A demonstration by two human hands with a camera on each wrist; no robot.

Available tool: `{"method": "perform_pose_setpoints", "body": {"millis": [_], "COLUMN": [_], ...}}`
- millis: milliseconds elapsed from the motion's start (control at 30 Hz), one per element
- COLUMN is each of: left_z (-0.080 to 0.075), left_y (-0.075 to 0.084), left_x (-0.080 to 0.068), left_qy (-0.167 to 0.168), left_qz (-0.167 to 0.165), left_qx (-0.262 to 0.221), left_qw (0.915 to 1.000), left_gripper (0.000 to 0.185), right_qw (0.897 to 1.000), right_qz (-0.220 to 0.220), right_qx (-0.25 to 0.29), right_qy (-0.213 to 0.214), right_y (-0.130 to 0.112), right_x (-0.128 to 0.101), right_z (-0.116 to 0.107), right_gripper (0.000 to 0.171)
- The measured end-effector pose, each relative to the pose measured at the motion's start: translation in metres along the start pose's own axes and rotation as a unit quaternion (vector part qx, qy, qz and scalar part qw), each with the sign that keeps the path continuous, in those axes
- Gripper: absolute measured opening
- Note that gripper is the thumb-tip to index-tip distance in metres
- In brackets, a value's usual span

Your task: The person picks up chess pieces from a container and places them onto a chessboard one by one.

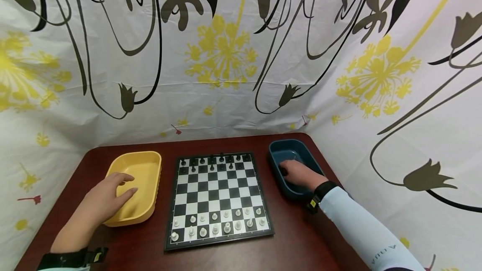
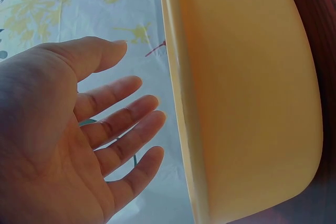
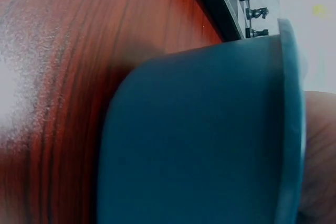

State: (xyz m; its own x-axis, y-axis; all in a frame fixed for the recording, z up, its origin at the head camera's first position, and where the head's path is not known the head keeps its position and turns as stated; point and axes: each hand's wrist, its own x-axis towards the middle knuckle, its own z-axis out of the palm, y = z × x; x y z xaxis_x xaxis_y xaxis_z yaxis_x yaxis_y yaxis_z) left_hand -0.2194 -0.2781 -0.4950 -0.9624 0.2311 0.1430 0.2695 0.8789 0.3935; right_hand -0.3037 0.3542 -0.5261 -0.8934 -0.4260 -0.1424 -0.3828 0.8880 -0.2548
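My left hand point(image 1: 106, 198) hovers over the yellow tray point(image 1: 152, 187), its fingers spread and bent a little with nothing in them. The left wrist view shows the same palm point(image 2: 47, 145) beside the tray's outer wall point(image 2: 252, 93). On the right, my right hand point(image 1: 300, 174) reaches down inside the dark blue tray point(image 1: 288, 145). Its fingertips are in shadow, and whether they pinch something is unclear. Only part of that hand point(image 3: 320, 156) shows behind the blue wall point(image 3: 199, 140) in the right wrist view. Between the trays lies a chessboard point(image 1: 218, 191).
White chess pieces point(image 1: 227, 228) fill the board's near rows. Black pieces point(image 1: 221, 159) line the far row, with several in front of them. The dark red-brown table point(image 1: 124, 246) meets a flower-patterned cloth point(image 1: 214, 108) behind and at both sides.
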Motion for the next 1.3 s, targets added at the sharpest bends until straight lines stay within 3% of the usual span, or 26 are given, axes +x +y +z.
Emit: {"method": "perform_pose_setpoints", "body": {"millis": [467, 700, 967, 1300], "left_z": [0.0, 0.002, 0.004, 0.005], "left_y": [-0.001, 0.004, 0.006, 0.002], "left_x": [-0.001, 0.002, 0.005, 0.001], "left_qy": [0.003, 0.0, -0.002, -0.003], "left_qz": [0.0, -0.002, -0.001, -0.002], "left_qx": [-0.005, -0.007, -0.009, -0.013], "left_qw": [1.0, 1.0, 1.0, 0.9999], "left_gripper": [0.042, 0.043, 0.043, 0.043], "right_qw": [1.0, 0.996, 0.996, 0.997], "right_qz": [-0.006, -0.012, -0.025, -0.04], "right_qx": [0.01, 0.061, 0.043, 0.018], "right_qy": [0.024, 0.057, 0.075, 0.07], "right_y": [0.003, 0.003, -0.001, -0.002], "right_x": [-0.004, -0.019, -0.025, -0.025], "right_z": [0.002, -0.023, -0.046, -0.05], "right_gripper": [0.013, 0.022, 0.025, 0.023]}}
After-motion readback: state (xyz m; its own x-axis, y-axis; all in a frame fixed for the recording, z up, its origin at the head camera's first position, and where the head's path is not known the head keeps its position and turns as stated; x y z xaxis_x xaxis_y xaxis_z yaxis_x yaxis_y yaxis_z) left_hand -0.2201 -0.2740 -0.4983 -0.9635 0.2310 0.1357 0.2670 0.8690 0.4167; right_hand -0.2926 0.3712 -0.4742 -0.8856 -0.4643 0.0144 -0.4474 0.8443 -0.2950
